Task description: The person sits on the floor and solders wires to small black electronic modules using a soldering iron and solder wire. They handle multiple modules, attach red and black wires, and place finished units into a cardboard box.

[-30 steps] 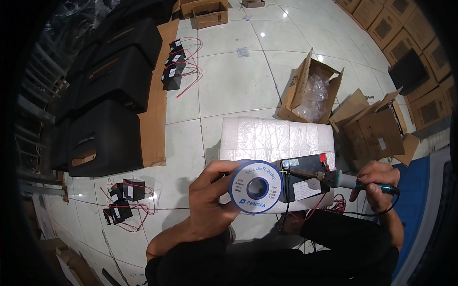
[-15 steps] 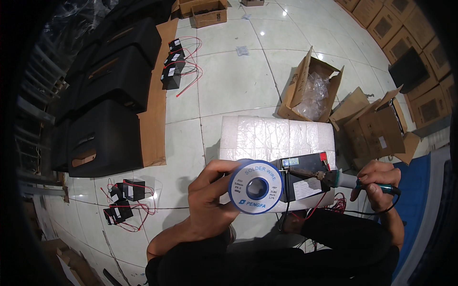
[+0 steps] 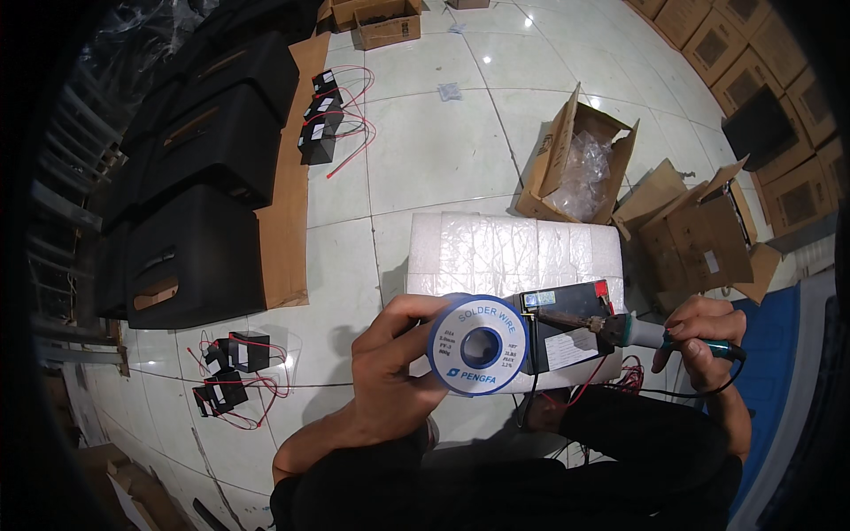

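My left hand [image 3: 394, 367] is closed round a blue-rimmed spool of solder wire [image 3: 505, 375], its white round label turned up. In my right hand [image 3: 704, 345] is a soldering iron [image 3: 651, 334], held by its green handle with the tip pointing left. The tip lies over the left end of a black battery [image 3: 580, 305], close to the terminal there; whether they touch I cannot tell. A red tab marks the battery's far right corner, and a white label is on its top. Beneath it is a white foam-wrapped block [image 3: 518, 252]. The spool hides part of the battery's left side.
Black batteries with red wires [image 3: 319, 128] stand at the far left, more [image 3: 232, 376] nearer. Large black cases [image 3: 195, 257] line the left on cardboard. An open carton [image 3: 567, 168] holds clear plastic. Stacked cartons [image 3: 753, 53] and a blue surface [image 3: 770, 363] are on the right.
The spool in my left hand has shifted very slightly right and turned a little. My right hand and the soldering iron stay almost in place.
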The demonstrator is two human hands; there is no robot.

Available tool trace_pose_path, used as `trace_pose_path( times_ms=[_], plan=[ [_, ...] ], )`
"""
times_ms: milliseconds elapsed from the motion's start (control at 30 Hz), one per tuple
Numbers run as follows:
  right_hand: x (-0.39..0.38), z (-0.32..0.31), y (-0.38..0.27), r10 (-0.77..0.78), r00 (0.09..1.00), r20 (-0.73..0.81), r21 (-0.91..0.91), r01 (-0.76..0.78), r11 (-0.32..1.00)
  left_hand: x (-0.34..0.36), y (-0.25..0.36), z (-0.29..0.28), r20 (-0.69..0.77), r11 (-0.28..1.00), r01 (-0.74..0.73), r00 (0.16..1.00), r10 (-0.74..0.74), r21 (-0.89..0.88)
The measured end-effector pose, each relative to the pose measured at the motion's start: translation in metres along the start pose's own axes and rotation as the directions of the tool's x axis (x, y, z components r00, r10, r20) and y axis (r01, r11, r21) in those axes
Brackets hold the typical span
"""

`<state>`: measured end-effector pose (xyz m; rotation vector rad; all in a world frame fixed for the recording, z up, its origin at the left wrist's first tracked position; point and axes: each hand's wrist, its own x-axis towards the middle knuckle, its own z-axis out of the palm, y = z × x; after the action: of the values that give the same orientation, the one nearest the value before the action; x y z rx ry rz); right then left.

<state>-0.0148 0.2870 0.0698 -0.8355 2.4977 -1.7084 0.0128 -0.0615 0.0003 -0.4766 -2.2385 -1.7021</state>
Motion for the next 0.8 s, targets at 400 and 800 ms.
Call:
trace_pose_path(
  times_ms=[400,800],
  plan=[
    [0.0,-0.002,-0.001,-0.015,1.0,0.012,-0.034,0.015,0.999,-0.002,0.0,0.002,-0.021,0.995,0.095,0.995,-0.095,-0.036],
    [-0.001,-0.004,0.003,-0.035,0.999,0.03,-0.004,0.035,0.999,-0.002,0.009,-0.005,-0.231,0.983,0.182,0.955,-0.185,-0.033]
  ],
)
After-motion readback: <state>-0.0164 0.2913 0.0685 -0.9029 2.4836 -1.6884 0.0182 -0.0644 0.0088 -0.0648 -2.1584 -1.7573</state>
